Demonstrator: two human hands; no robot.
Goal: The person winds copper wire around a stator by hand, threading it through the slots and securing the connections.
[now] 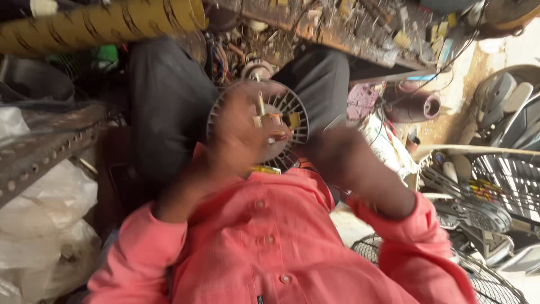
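Note:
A round grey fan motor (pixel 284 121) with radial fins and a brass shaft sits in my lap, over my dark trousers. My left hand (pixel 236 132) grips its left side, blurred by motion. On the motor's right, my right hand (pixel 332 149) is also blurred, and whether it touches the rim I cannot tell. Orange and yellow parts show at the motor's centre. Both arms wear a salmon-pink shirt (pixel 270 236).
A cluttered wooden bench (pixel 349 28) with small parts and wires runs along the top. A yellow ribbed tube (pixel 101 22) lies top left. White plastic bags (pixel 45 208) are piled left. Fan grilles (pixel 495 186) and blades crowd the right. A metal angle bar (pixel 39 146) crosses the left.

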